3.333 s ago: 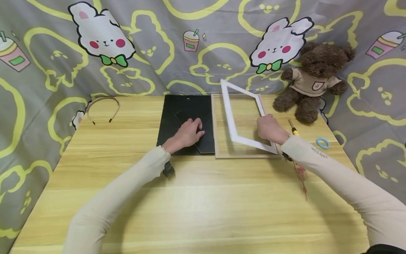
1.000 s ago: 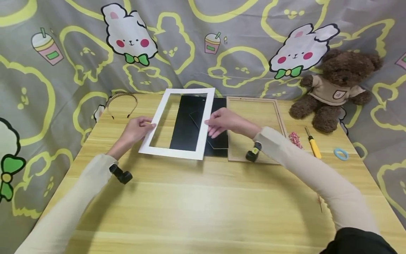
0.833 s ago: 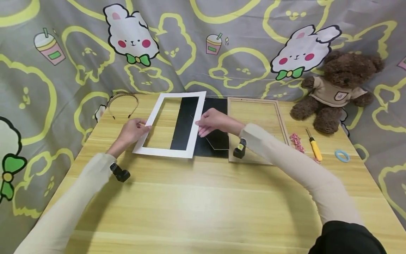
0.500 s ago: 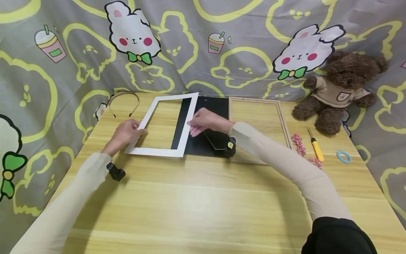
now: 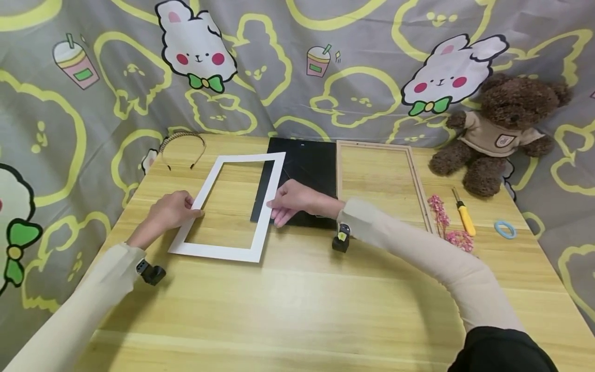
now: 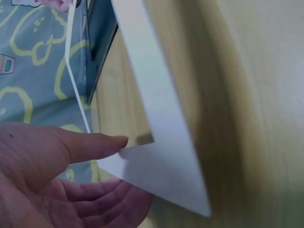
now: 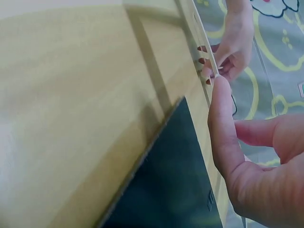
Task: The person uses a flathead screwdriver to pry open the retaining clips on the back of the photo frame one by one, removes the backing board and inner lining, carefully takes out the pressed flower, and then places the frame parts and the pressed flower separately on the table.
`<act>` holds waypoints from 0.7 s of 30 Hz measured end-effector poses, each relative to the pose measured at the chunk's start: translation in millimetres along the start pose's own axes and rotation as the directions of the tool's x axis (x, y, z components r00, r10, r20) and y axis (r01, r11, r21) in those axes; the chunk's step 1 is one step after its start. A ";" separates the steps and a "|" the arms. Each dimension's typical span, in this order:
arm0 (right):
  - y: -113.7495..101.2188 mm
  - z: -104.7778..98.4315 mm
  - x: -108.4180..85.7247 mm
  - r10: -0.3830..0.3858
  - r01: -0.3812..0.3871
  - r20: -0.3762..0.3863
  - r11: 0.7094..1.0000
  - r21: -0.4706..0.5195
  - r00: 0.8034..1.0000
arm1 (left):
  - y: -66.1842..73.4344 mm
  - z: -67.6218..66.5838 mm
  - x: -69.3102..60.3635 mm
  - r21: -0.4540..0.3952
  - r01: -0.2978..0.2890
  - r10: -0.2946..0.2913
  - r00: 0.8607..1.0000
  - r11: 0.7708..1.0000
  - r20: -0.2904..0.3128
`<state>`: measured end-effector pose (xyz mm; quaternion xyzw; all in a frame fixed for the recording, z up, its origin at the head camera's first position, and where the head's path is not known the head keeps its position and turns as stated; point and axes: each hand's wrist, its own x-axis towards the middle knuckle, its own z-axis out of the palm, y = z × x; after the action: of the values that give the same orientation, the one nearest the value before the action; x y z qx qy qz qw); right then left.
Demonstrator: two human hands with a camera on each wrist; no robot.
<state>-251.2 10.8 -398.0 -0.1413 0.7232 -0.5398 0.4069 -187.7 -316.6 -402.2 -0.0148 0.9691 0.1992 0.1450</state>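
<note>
A white rectangular picture mat [image 5: 214, 251] is held tilted just above the table, left of centre. My left hand [image 5: 169, 211] pinches its left border; in the left wrist view the thumb [image 6: 97, 144] lies on top and the fingers are beneath. On the opposite border, my right hand [image 5: 295, 200] pinches the edge between thumb and fingers. In the right wrist view the mat [image 7: 205, 35] appears nearly edge-on. Behind and partly under its right side lies a black frame backing board [image 5: 311, 155]. A light wooden picture frame [image 5: 419, 181] lies flat beside that board.
Pink flowers [image 5: 438, 209], a yellow-handled screwdriver [image 5: 466, 218] and a light blue ring [image 5: 504, 229] lie at the right. A brown teddy bear [image 5: 499, 134] sits at the back right against the patterned curtain [image 5: 362, 31]. At the back left is a headband [image 5: 186, 134].
The mat has moved left from over the wooden frame, then toward me. My left hand has left the backing board and grips the mat's left edge. The right hand still holds it.
</note>
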 end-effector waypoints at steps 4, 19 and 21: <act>2.6 10.4 -1.1 -0.002 0.002 -0.012 1.000 0.006 1.000 | -6.8 -4.2 -10.3 -0.015 -0.008 0.008 1.000 1.000 0.014; 11.9 74.2 10.3 -0.004 0.002 0.051 0.999 0.036 0.999 | -52.4 -19.5 -40.1 -0.056 0.005 0.004 0.987 0.998 0.158; 12.1 81.4 16.7 0.003 -0.003 0.038 1.000 0.011 0.999 | -60.5 -19.4 -42.1 -0.053 0.011 -0.003 0.989 0.999 0.151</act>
<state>-198.5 -49.5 -423.1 -0.1481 0.7125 -0.5405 0.4222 -147.5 -381.1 -396.2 -0.0068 0.9496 0.2252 0.2181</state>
